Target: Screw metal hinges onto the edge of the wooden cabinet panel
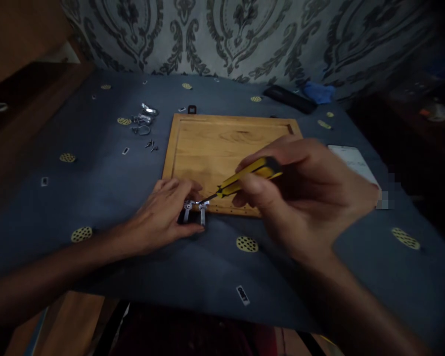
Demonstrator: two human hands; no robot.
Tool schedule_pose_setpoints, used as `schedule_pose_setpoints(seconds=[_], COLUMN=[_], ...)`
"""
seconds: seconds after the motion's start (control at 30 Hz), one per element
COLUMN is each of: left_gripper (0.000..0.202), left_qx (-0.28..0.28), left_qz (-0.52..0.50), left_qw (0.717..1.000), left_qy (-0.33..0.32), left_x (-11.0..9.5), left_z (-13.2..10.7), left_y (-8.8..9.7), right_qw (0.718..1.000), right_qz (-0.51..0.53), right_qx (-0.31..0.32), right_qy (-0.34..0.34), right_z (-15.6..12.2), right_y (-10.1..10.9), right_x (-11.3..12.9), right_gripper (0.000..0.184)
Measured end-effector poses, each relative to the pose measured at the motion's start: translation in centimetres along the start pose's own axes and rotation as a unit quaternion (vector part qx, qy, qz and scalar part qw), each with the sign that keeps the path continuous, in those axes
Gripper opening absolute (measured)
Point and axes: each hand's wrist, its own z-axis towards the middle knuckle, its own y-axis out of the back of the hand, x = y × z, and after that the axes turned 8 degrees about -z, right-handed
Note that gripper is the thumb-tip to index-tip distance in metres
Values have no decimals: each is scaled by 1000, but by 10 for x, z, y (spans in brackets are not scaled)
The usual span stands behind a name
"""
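Note:
A wooden board (222, 143) lies flat on a blue patterned cloth (96, 198). At its near left corner sits a small metal hinge (195, 210). My left hand (163, 215) is closed round that hinge, fingers pinching it against the board's edge. My right hand (304, 193) grips a yellow-and-black screwdriver (244, 179), whose tip points down-left onto the hinge.
A pile of metal hinges (144, 118) and a few loose screws (152, 145) lie left of the board. A dark flat case (289, 99) and blue rag (319, 92) sit at the back right. A white card (352, 160) lies right of the board.

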Motion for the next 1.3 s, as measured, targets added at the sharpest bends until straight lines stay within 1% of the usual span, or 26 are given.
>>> schedule_pose_setpoints(seconds=[0.07, 0.1, 0.13, 0.2, 0.27, 0.37, 0.43, 0.6, 0.77, 0.87, 1.0, 1.1, 1.17, 1.23, 1.3], left_gripper=[51, 52, 54, 55, 55, 54, 54, 51, 52, 52, 52, 50, 49, 48, 46], left_qx=[-2, -4, -4, -9, -7, 2, -1, -1, 9, -2, 5, 9, 12, 12, 7], left_qz=[1, 2, 2, 4, 5, 8, 13, 12, -1, 0, -1, -2, -2, -3, -5], left_qw=[1000, 1000, 1000, 1000, 1000, 1000, 1000, 1000, 1000, 1000, 1000, 1000, 1000, 1000, 1000], left_qy=[1, 0, 0, -3, 0, 2, 2, 6, 14, 9, 12, 13, 11, 10, 8], left_x=[0, 0, 0, 1, 1, 2, 2, 1, 0, 0, -2, -3, -3, -3, -3], left_z=[0, 0, 0, -1, -1, -1, -1, 0, 1, 1, 1, 1, 1, 0, 0], left_y=[0, 0, -1, -1, -1, -1, -1, 0, 2, 1, 2, 3, 4, 4, 4], right_qw=[999, 998, 997, 998, 999, 997, 996, 994, 994, 994, 995, 991, 989, 990, 992], right_qz=[11, 13, 9, -11, -30, -44, -48, -39, -55, -52, -4, 35, 37, 32, 35], right_qx=[-51, -65, -67, -38, 6, 54, 56, 58, 70, 76, 86, 116, 131, 126, 110], right_qy=[-15, -22, -29, -43, -44, -46, -50, -86, -67, -57, -58, -59, -55, -52, -47], right_z=[-1, -1, -1, -1, -2, -5, -6, -8, -8, -6, -1, 4, 6, 6, 5], right_y=[1, 2, 2, 3, 3, 3, 3, 3, 3, 2, 2, 4, 5, 6, 5], right_x=[4, 6, 6, 5, 2, -1, -1, 1, 1, 1, -1, -1, -1, -1, -2], right_gripper=[12, 12, 13, 17, 21, 19, 19, 21, 15, 21, 24, 18, 12, 11, 17])
